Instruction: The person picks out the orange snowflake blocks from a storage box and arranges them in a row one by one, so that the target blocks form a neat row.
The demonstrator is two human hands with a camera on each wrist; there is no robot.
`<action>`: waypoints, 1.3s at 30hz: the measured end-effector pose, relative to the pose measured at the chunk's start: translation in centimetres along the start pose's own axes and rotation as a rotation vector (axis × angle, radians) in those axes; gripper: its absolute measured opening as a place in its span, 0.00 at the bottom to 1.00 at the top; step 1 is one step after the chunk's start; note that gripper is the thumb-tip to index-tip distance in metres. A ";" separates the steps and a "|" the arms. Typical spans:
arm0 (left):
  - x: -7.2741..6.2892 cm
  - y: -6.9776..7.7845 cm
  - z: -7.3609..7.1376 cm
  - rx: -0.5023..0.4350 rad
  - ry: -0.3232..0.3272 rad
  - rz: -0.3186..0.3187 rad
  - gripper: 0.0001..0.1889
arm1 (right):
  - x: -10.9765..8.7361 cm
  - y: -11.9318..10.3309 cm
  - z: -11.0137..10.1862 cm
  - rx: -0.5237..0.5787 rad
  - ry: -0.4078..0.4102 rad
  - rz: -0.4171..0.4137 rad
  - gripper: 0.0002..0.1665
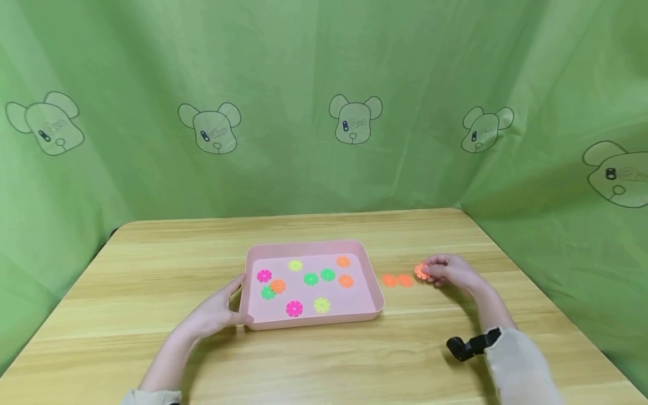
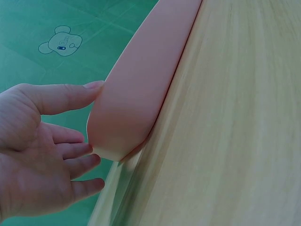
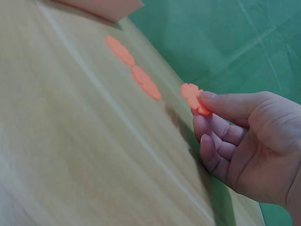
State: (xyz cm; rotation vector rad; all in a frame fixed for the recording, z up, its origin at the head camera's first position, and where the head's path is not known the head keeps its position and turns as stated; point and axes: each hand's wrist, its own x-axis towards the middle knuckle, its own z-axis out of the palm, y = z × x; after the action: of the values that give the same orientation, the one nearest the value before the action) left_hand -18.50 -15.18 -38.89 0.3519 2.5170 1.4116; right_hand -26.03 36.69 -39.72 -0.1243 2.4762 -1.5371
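Observation:
My right hand [image 1: 454, 271] pinches an orange snowflake disc [image 1: 421, 271], a flat notched plastic building piece, between thumb and fingers. In the right wrist view this disc [image 3: 194, 98] is held tilted above the table. Two more orange discs [image 1: 397, 280] lie flat on the wood, edge to edge, between the held one and the tray. At the left end of the pink tray [image 1: 314, 324], my left hand [image 1: 215, 311] rests with spread fingers. Its thumb touches the near corner and its fingers reach along the left side; the left wrist view shows them fairly straight beside the tray wall [image 2: 136, 80].
Inside the tray lie several discs: pink [image 1: 294, 308], green [image 1: 311, 279], yellow [image 1: 321, 305] and orange [image 1: 343, 262]. An orange one overlaps a green one at the left. The wooden table [image 1: 324, 365] is bordered by a green curtain [image 1: 283, 185] with bear-head drawings.

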 end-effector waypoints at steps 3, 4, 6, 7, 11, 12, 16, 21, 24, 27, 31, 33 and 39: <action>0.0 0.0 0.0 -0.008 -0.001 0.003 0.52 | 0.0 0.1 0.1 -0.036 0.014 0.007 0.24; 0.0 0.0 0.0 -0.006 0.000 0.003 0.52 | 0.0 0.1 0.2 -0.052 0.021 0.010 0.24; 0.0 0.0 0.1 -0.005 0.000 0.001 0.52 | 0.0 0.1 0.4 -0.088 0.024 0.012 0.22; 0.0 0.0 0.1 -0.003 0.002 0.000 0.52 | 0.0 0.1 0.4 -0.100 0.027 0.017 0.22; 0.0 0.0 0.1 0.005 0.001 0.002 0.52 | 0.2 0.2 0.6 -0.122 0.026 0.041 0.20; 0.0 0.0 0.1 0.005 0.001 0.002 0.52 | 0.2 0.2 0.6 -0.123 0.029 0.050 0.20; 0.0 0.0 0.0 0.003 0.000 0.002 0.52 | 0.2 0.3 0.7 -0.112 0.028 0.057 0.21; 0.0 0.0 0.0 0.005 -0.003 -0.001 0.52 | 0.1 0.1 1.0 -0.107 0.035 0.050 0.22; 0.0 0.0 0.0 0.001 -0.004 0.004 0.52 | -0.1 -0.1 1.2 -0.129 0.044 0.044 0.22; 0.0 0.0 0.0 -0.006 -0.003 0.012 0.52 | -0.1 -0.2 1.3 -0.158 0.067 0.048 0.20; 0.0 0.0 0.0 -0.014 -0.004 0.010 0.52 | -0.2 -0.3 1.4 -0.217 0.077 0.041 0.18; 0.0 0.0 0.0 -0.015 -0.004 0.008 0.52 | -0.2 -0.3 1.5 -0.235 0.080 0.039 0.18; -0.1 0.0 0.0 -0.011 -0.003 0.005 0.53 | -0.2 -0.2 1.6 -0.256 0.077 0.028 0.17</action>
State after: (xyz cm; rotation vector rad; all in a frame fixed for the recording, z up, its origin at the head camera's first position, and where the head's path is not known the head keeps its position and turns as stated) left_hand -18.42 -15.16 -38.87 0.3579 2.5061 1.4251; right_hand -25.42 35.24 -40.22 -0.0739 2.7137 -1.2298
